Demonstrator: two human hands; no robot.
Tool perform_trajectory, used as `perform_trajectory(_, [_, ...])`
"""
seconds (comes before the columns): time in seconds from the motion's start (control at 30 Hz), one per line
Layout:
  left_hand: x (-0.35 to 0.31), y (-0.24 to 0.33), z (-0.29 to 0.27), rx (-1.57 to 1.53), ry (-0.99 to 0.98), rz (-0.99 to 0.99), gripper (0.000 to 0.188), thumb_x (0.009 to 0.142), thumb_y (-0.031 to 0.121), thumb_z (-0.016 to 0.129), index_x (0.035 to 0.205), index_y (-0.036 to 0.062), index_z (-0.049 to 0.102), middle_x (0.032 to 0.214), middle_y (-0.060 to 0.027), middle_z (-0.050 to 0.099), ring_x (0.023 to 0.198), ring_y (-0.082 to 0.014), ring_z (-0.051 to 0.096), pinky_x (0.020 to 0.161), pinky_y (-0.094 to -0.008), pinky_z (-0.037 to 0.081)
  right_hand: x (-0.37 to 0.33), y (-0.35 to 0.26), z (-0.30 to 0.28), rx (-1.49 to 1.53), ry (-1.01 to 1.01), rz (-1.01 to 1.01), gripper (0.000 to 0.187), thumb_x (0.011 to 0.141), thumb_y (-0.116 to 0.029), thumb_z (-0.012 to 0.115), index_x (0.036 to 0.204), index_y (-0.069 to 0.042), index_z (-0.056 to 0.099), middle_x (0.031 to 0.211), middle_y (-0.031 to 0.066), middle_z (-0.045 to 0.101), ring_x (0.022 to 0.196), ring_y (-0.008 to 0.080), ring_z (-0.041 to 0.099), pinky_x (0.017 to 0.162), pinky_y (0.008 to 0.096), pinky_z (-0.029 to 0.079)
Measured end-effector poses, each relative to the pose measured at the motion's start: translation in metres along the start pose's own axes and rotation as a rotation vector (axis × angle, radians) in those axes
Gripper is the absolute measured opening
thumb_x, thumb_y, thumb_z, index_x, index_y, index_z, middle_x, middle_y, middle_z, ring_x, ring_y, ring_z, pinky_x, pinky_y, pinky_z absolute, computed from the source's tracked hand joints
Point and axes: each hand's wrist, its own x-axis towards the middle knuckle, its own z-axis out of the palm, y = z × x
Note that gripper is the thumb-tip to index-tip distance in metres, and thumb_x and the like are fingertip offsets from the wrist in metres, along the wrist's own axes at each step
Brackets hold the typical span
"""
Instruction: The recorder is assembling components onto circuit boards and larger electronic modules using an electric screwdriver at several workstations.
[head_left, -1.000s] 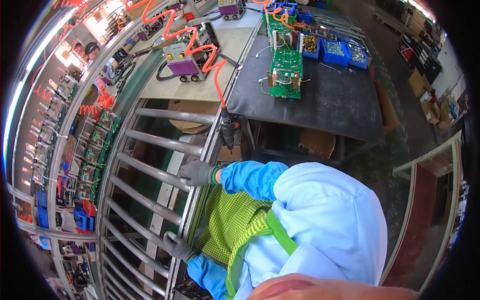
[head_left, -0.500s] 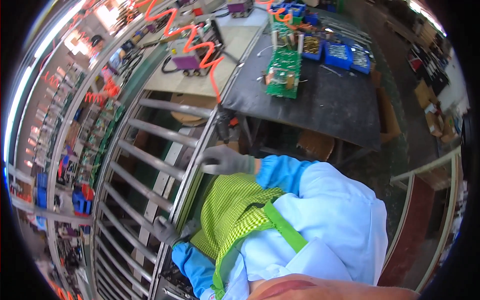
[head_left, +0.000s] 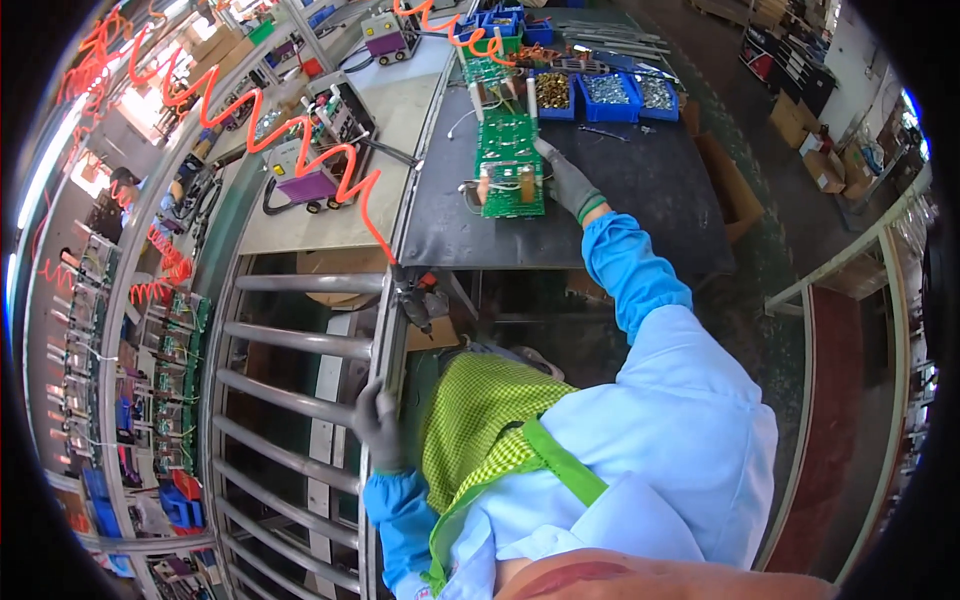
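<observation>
A: Materials?
B: Green circuit board (head_left: 510, 140), flat and rectangular, upright parts on its face. It lies on the matte black tabletop (head_left: 640, 200), near blue plastic bins (head_left: 608, 113) of brass-coloured and silvery metal bits. Below left, smooth grey tubular rollers (head_left: 297, 340) meet a straight metal rail (head_left: 381, 340).
A: Hands?
B: Both in grey knit gloves. Right hand (head_left: 568, 182) is at the board's right edge; cannot tell whether its fingers grip. Left hand (head_left: 379, 425) is by the rail, blurred, fingers loosely bent, nothing seen in them.
A: Against half a second ago?
B: Right hand was at the rail, away from the board. Left has shifted along the rail, nearer the table.
</observation>
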Motion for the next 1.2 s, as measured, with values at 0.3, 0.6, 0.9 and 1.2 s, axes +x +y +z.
perform_trajectory(0.3, [0.123,0.103,0.072,-0.384,-0.691,0.176,0.038,0.089,0.015,0.053,0.123,-0.0018,0.051,0.108,-0.0102,0.06,0.099,-0.0173,0.056,0.089,-0.0303,0.044,-0.047,-0.009,-0.014,-0.109,0.033,-0.397,0.05,0.09,-0.049,0.048,0.116,-0.008,0.061,0.109,0.0147,0.064,0.099,0.0271,0.06,0.092,0.0397,0.042])
perform_trajectory(0.6, [0.219,0.186,0.138,-0.492,-0.618,-0.088,0.056,0.093,0.025,0.048,0.139,-0.0023,0.031,0.139,-0.0169,0.037,0.126,-0.0282,0.039,0.106,-0.0385,0.029,-0.267,-0.039,-0.063,-0.879,0.323,0.23,0.058,0.083,-0.058,0.05,0.101,-0.005,0.066,0.102,0.0181,0.064,0.098,0.0339,0.06,0.085,0.0433,0.044])
perform_trajectory(0.9, [0.311,0.078,0.241,-0.124,-0.83,-0.761,0.075,0.079,0.062,0.054,0.134,0.0124,0.044,0.13,-0.0099,0.05,0.114,-0.0255,0.051,0.095,-0.0384,0.039,-0.247,-0.037,-0.122,-0.764,0.254,0.287,0.054,0.087,-0.052,0.048,0.098,-0.002,0.067,0.097,0.0199,0.065,0.097,0.0367,0.06,0.083,0.045,0.044])
perform_trajectory(1.2, [0.325,0.14,0.269,-0.386,-1.429,-1.103,0.047,0.084,0.052,0.055,0.12,0.0216,0.053,0.104,-0.0048,0.061,0.089,-0.0232,0.061,0.064,-0.0455,0.055,-0.169,-0.084,-0.142,-0.689,-0.136,0.295,0.049,0.085,-0.052,0.054,0.106,-0.009,0.065,0.102,0.0144,0.065,0.099,0.0331,0.059,0.083,0.0431,0.044])
